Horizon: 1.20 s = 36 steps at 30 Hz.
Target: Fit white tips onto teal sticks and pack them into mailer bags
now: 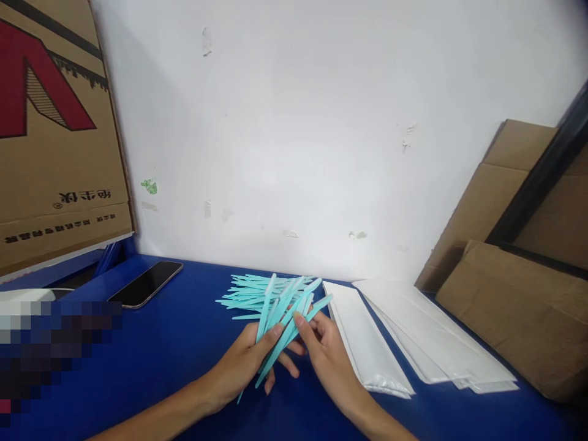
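A fanned bunch of teal sticks (280, 334) is gripped by the left hand (245, 364), while the right hand (324, 352) pinches its upper ends. Beyond, a loose pile of sticks (250, 294) lies beside white sleeves (367, 343). Sticks could be dropped if the uneven fan slips.

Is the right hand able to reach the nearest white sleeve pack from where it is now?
Probably yes. The right hand sits just beside the nearest white sleeve pack, with only bare blue table between them. However, its fingers are pinching the bundle of teal sticks together with the left hand.
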Each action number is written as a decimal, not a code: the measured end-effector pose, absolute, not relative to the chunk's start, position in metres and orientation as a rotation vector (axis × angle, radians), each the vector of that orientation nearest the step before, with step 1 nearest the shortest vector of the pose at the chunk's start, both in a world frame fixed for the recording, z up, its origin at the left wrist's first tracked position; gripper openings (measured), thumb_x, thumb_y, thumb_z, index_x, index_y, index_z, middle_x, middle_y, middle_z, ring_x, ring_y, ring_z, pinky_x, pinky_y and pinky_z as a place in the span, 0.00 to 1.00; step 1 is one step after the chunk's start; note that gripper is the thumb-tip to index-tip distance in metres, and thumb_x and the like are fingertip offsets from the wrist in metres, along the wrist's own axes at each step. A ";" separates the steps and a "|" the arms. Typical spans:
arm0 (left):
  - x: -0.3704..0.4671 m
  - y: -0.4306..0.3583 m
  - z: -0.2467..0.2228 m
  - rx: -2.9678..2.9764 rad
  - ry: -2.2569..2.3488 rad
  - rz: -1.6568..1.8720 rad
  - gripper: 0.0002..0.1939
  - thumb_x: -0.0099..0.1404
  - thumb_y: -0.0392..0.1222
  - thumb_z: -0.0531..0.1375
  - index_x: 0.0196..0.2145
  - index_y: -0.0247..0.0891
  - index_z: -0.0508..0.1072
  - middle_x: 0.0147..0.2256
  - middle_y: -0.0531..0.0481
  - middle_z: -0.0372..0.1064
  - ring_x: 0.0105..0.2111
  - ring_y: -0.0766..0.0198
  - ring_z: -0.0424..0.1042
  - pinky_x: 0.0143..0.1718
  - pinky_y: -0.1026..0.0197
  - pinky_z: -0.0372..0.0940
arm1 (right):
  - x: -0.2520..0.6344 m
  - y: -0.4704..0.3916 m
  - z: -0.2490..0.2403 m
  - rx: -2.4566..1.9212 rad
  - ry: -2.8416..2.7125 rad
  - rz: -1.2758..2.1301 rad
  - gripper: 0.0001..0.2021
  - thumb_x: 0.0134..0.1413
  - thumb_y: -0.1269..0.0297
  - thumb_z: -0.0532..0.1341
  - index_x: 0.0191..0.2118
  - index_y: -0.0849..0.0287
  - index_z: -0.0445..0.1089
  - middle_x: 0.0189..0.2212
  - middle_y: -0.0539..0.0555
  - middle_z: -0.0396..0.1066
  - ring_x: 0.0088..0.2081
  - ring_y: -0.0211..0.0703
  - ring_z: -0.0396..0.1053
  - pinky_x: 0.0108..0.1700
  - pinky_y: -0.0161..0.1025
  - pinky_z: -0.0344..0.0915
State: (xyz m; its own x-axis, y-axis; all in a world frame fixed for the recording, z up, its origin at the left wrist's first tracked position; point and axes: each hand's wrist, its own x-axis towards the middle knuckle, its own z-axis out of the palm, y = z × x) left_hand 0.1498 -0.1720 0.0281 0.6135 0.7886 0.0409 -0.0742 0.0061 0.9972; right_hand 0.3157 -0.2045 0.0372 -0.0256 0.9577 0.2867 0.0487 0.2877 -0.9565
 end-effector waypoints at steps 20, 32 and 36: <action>0.149 -0.174 0.025 1.381 0.545 0.687 0.30 0.70 0.65 0.57 0.46 0.31 0.74 0.41 0.36 0.76 0.37 0.54 0.79 0.35 0.56 0.73 | 0.315 -0.207 0.034 -1.051 -1.435 0.964 0.21 0.68 0.43 0.56 0.47 0.57 0.71 0.33 0.52 0.75 0.36 0.47 0.73 0.41 0.40 0.69; 0.147 -0.175 0.031 1.363 0.545 0.653 0.29 0.70 0.64 0.58 0.50 0.32 0.72 0.45 0.35 0.76 0.38 0.55 0.79 0.40 0.52 0.75 | 0.314 -0.209 0.035 -1.018 -1.379 1.009 0.18 0.69 0.46 0.56 0.51 0.55 0.70 0.37 0.52 0.77 0.41 0.46 0.75 0.48 0.40 0.70; 0.147 -0.175 0.035 1.392 0.552 0.633 0.30 0.70 0.66 0.56 0.45 0.32 0.74 0.33 0.41 0.78 0.28 0.62 0.75 0.33 0.59 0.71 | 0.314 -0.207 0.033 -1.045 -1.383 0.977 0.18 0.70 0.46 0.56 0.50 0.55 0.70 0.37 0.52 0.75 0.40 0.45 0.74 0.47 0.39 0.69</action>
